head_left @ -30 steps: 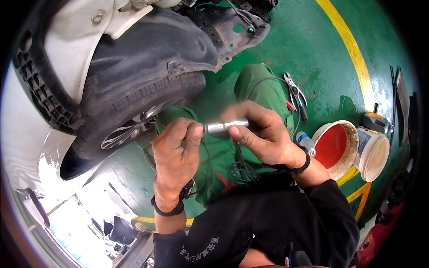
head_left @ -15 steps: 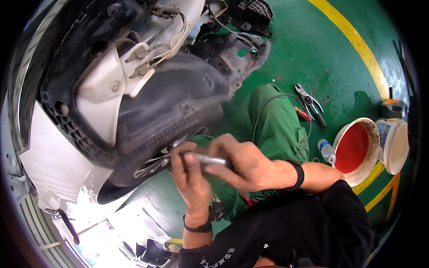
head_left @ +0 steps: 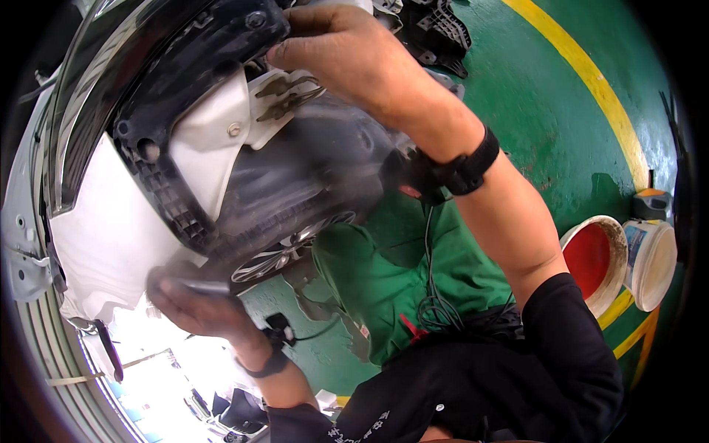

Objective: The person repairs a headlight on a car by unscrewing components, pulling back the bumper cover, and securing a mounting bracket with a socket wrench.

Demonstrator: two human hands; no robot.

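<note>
My left hand [head_left: 190, 304], smeared by motion, is closed around a short silver metal cylinder [head_left: 207, 286] in front of the car's white body panel [head_left: 111, 229]. Up at the top, my right hand [head_left: 336, 48] reaches across to the end of a long black plastic part [head_left: 196, 52]. Its thumb and fingers close about that end, though the fingertips are partly hidden. Below this hand sit a white metal bracket [head_left: 210, 140] with a bolt and the dark wheel-arch liner [head_left: 317, 159]. The spoked wheel [head_left: 273, 258] shows under the liner.
My green-trousered legs [head_left: 399, 273] are bent beside the wheel, with a coiled black cable [head_left: 437, 306] over them. Rightward stand a tub with red inside [head_left: 587, 258] and a white bucket [head_left: 653, 258]. A black plastic piece [head_left: 436, 37] lies on the green floor [head_left: 524, 96].
My hands have parted. The right let go of the silver cylinder and rose to the black plastic part; the left carried the cylinder leftward to the white panel. The view has shifted slightly.
</note>
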